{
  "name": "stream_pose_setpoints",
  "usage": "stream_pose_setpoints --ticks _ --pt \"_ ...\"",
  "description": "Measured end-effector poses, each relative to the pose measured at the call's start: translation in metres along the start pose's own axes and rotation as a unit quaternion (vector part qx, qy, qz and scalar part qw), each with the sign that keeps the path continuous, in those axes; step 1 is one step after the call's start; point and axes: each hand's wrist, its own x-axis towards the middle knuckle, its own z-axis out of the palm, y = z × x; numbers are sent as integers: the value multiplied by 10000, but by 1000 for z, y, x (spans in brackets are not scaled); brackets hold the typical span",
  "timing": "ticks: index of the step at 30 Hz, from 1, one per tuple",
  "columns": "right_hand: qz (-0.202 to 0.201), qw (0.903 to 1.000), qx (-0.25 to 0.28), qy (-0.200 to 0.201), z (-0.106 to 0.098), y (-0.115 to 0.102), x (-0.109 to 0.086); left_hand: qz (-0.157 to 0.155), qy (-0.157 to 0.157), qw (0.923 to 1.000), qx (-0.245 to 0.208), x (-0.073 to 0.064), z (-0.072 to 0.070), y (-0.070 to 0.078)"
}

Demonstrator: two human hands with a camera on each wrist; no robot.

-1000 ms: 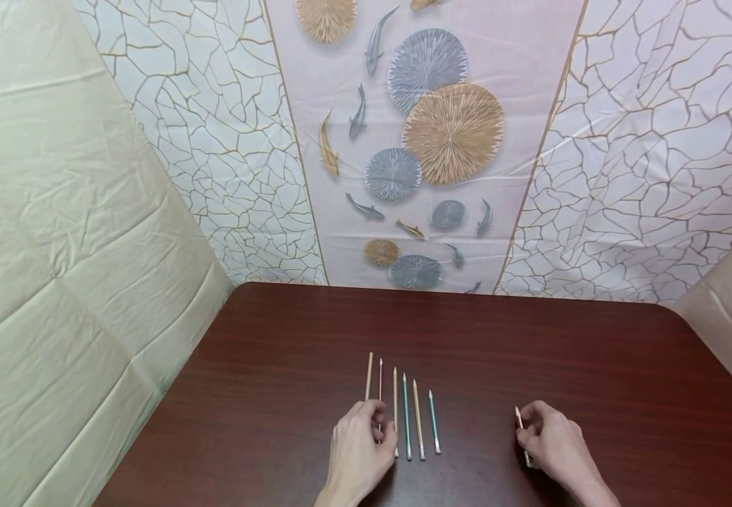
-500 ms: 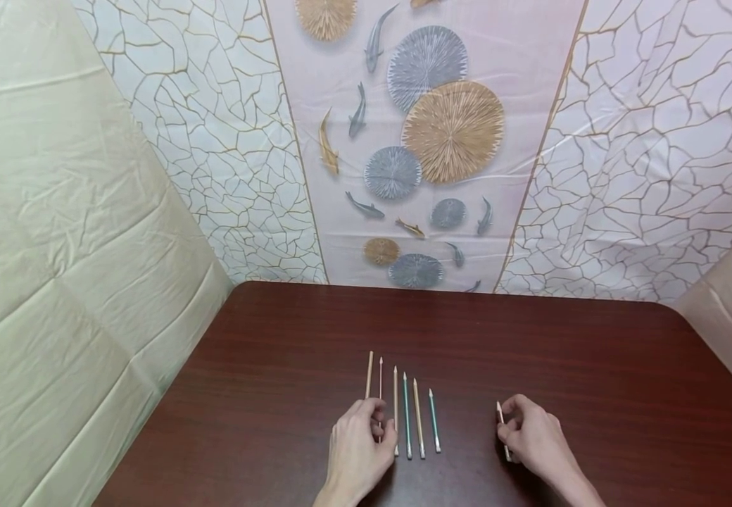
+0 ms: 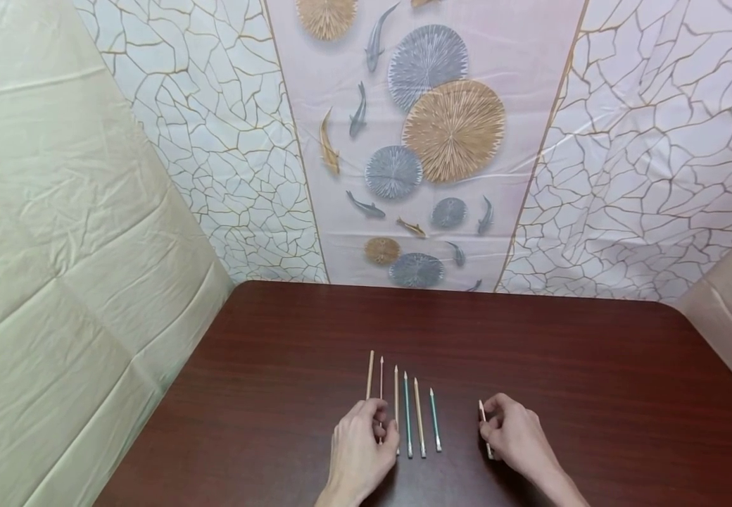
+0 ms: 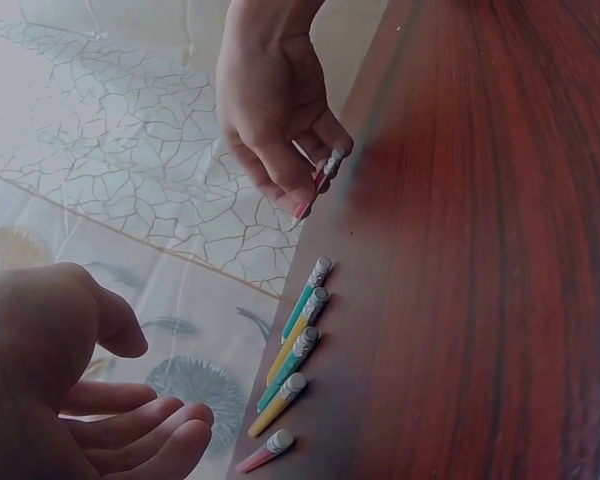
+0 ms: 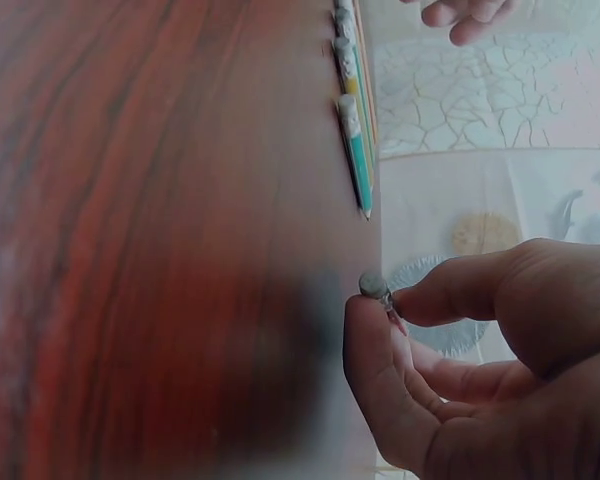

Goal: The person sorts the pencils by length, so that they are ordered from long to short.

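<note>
My right hand (image 3: 518, 436) pinches a short red pencil (image 4: 323, 178) between thumb and fingers, right of the row. Its metal end and eraser (image 5: 373, 286) show at the fingertips in the right wrist view. My left hand (image 3: 360, 443), fingers loosely bent and holding nothing in the left wrist view, is over the lower ends of the leftmost pencils. The row runs from a tan stick (image 3: 369, 373) and a pink pencil (image 3: 381, 377) through a yellow pencil (image 3: 396, 394), a teal one (image 3: 407, 415) and another yellow one (image 3: 419, 419) to a shorter teal pencil (image 3: 435, 421).
The dark red-brown wooden table (image 3: 264, 366) spreads around the row. A patterned cloth (image 3: 448, 134) with fish and round leaves hangs behind its back edge. Pale fabric (image 3: 87, 282) hangs along the left side.
My right hand has moved left with the red pencil, closer to the short teal pencil. The left hand and the row have stayed in place.
</note>
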Motion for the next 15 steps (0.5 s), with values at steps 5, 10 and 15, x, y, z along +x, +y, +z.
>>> stream_pose_setpoints --ticks 5,10,15 --pt "-147 9998 -131 14 6 -4 2 -4 6 10000 11 0 0 0" --pt "-222 9997 -119 -4 14 -9 5 -28 -24 10000 19 0 0 0" --pt "-281 9996 -4 -23 22 -14 8 -92 -84 9999 -10 -1 0 1"
